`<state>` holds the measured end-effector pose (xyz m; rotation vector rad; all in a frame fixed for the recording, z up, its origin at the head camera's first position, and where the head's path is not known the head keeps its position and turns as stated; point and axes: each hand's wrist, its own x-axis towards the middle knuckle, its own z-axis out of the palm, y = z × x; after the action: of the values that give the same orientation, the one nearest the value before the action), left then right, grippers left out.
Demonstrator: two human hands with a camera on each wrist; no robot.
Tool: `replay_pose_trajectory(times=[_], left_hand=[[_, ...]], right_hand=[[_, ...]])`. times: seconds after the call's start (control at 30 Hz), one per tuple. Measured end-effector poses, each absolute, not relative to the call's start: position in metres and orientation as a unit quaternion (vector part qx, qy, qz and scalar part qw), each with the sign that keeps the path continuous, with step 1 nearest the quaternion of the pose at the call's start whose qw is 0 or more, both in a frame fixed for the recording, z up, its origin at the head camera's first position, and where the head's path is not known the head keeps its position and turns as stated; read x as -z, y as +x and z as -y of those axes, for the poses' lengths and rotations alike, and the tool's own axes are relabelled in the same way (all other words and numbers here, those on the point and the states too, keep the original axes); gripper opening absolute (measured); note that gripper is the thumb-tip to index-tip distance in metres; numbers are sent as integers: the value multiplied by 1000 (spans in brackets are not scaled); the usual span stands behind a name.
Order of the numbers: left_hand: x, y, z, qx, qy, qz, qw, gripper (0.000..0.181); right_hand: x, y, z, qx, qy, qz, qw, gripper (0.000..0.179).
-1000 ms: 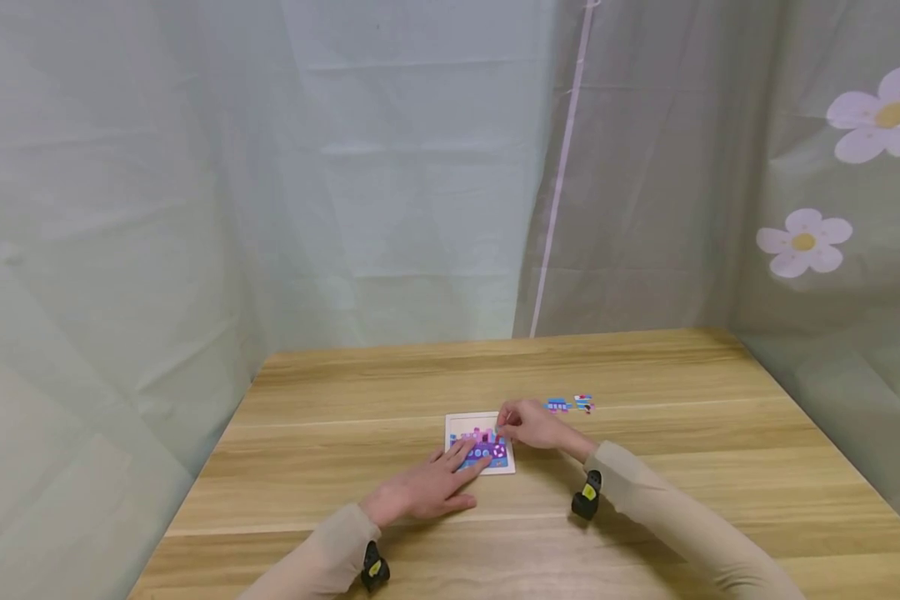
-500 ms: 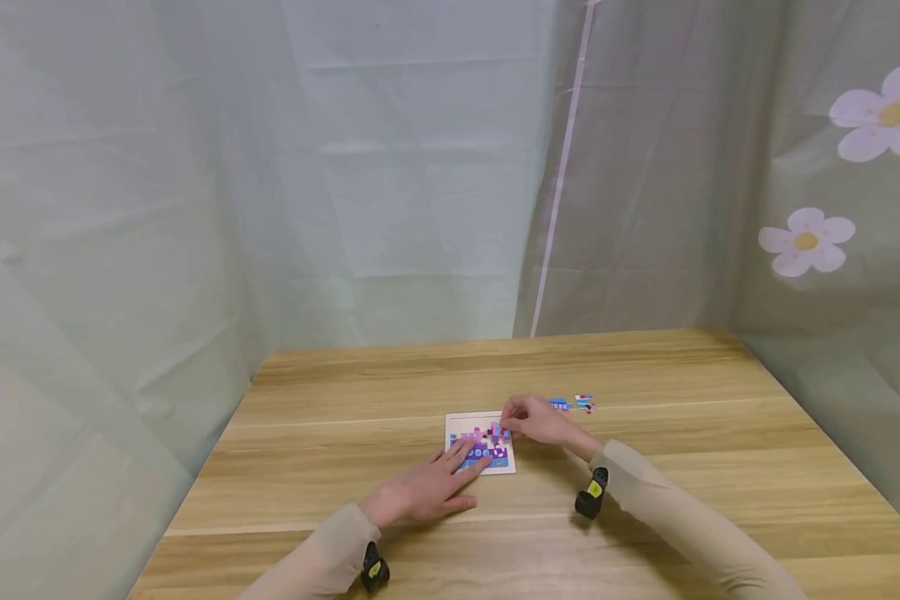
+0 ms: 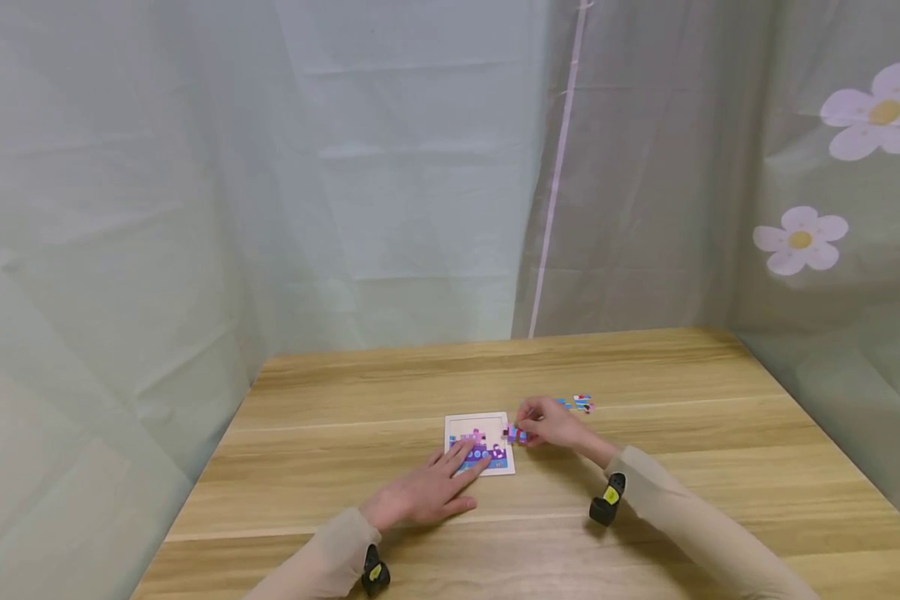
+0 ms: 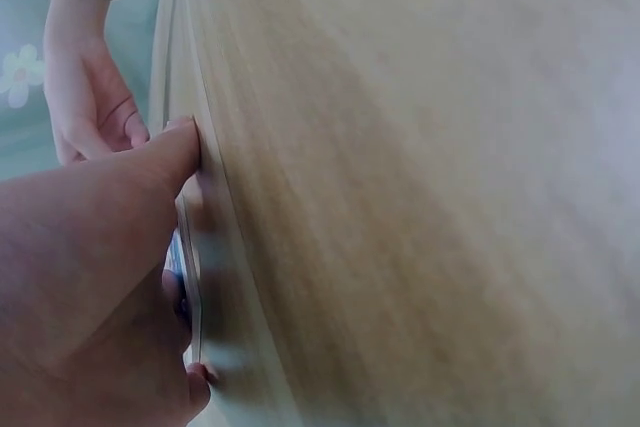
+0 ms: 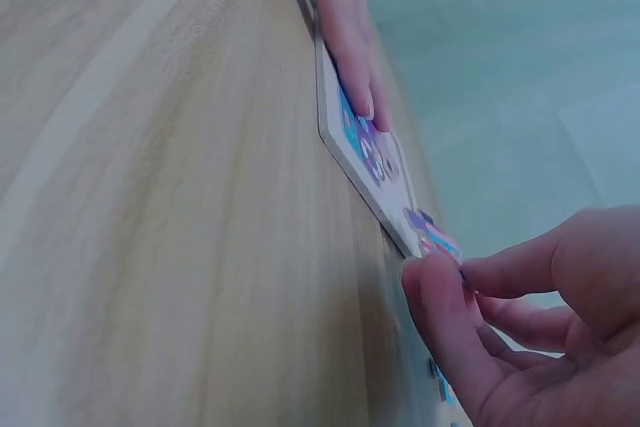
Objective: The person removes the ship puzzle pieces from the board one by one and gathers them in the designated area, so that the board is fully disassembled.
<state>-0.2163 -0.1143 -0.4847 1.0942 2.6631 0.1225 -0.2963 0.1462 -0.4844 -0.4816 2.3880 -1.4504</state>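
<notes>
A small white-framed jigsaw puzzle board (image 3: 476, 416) lies on the wooden table, its lower part filled with purple, pink and blue pieces. The left hand (image 3: 423, 490) rests across the front left of the board with its fingers extended over the picture. Just off the board's right edge, the right hand (image 3: 557, 425) pinches a pink, blue and purple puzzle piece (image 3: 515, 434) between thumb and fingertips. In the right wrist view this puzzle piece (image 5: 434, 235) sticks out of the pinch, close over the board's corner. Pale board backing shows in the upper part.
Several loose puzzle pieces (image 3: 583, 404) lie on the wooden table (image 3: 645, 483) behind the right hand, partly hidden by it. Pale curtains (image 3: 420, 167) hang behind and beside the table. Each wrist wears a black camera on a strap.
The right hand has lifted the puzzle piece out of the board's right side and carried it to the right, past the frame. The left hand has stayed in place.
</notes>
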Motion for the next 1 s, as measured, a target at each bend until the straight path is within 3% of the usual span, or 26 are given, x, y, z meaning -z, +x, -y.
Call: replay_pose_trajectory(times=[1.0], left_hand=[[487, -215, 115, -53, 375, -918, 122, 62]], right_hand=[[480, -293, -165, 422, -114, -893, 104, 4]])
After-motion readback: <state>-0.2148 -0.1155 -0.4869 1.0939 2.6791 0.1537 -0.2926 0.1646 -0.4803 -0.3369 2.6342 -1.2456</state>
